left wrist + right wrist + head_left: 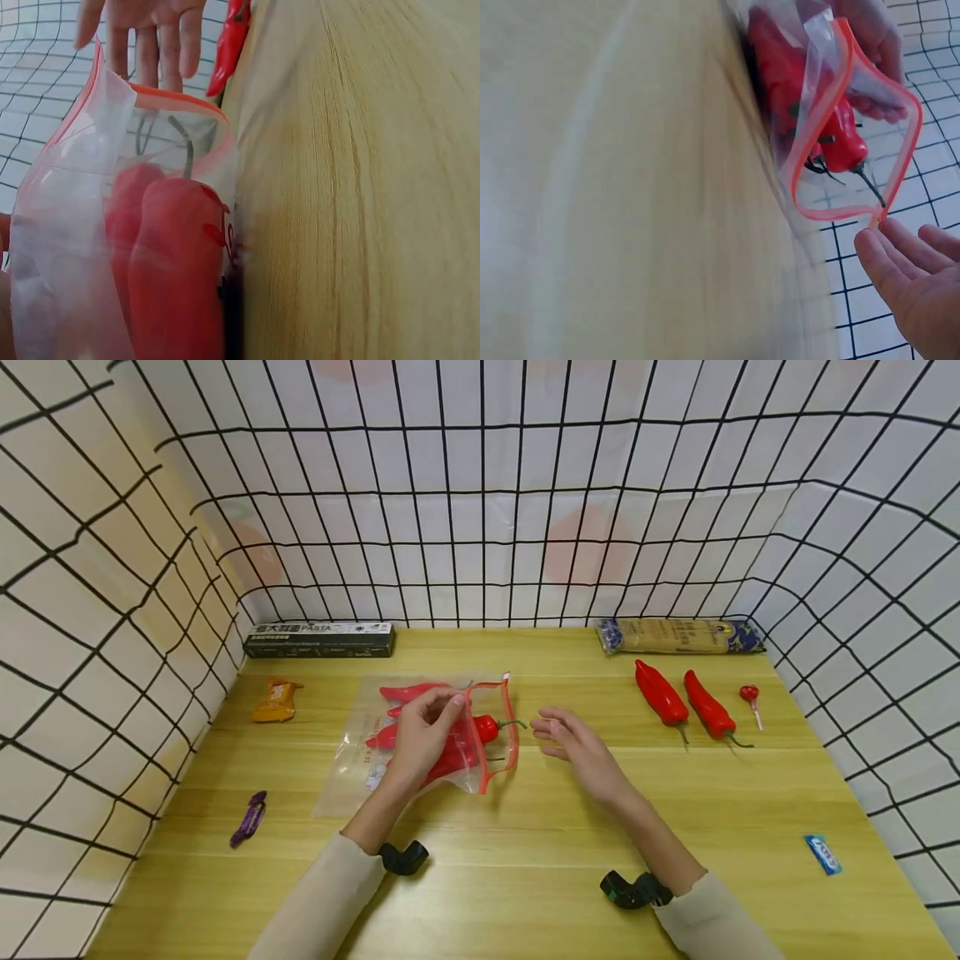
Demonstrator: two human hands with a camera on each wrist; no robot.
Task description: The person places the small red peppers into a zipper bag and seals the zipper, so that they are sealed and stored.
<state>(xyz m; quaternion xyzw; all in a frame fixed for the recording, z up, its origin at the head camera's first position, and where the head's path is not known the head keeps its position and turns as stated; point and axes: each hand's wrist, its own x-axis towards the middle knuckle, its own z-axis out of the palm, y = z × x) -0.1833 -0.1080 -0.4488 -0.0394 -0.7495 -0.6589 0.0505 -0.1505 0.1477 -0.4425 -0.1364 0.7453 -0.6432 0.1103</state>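
Note:
A clear zip bag [352, 777] with a red-edged mouth lies on the table, its mouth gaping toward the right. Several red chili peppers [180, 262] are inside; one pepper [486, 728] has its green stem poking out toward the mouth. My left hand [423, 735] pinches the bag's upper film close to the mouth, lifting it. Just right of the mouth is my right hand [581, 752], fingers extended and holding nothing. In the right wrist view its fingertips [870, 244] are right by the bag's red edge [911, 142].
Two more red peppers [660, 693] and a lollipop [750, 695] lie to the right. Along the back are a black pasta box [318, 642] and a noodle packet [678, 637]. Small wrapped sweets are orange [277, 700], purple [249, 818] and blue [822, 854]. Black wire mesh [480, 502] encloses the table.

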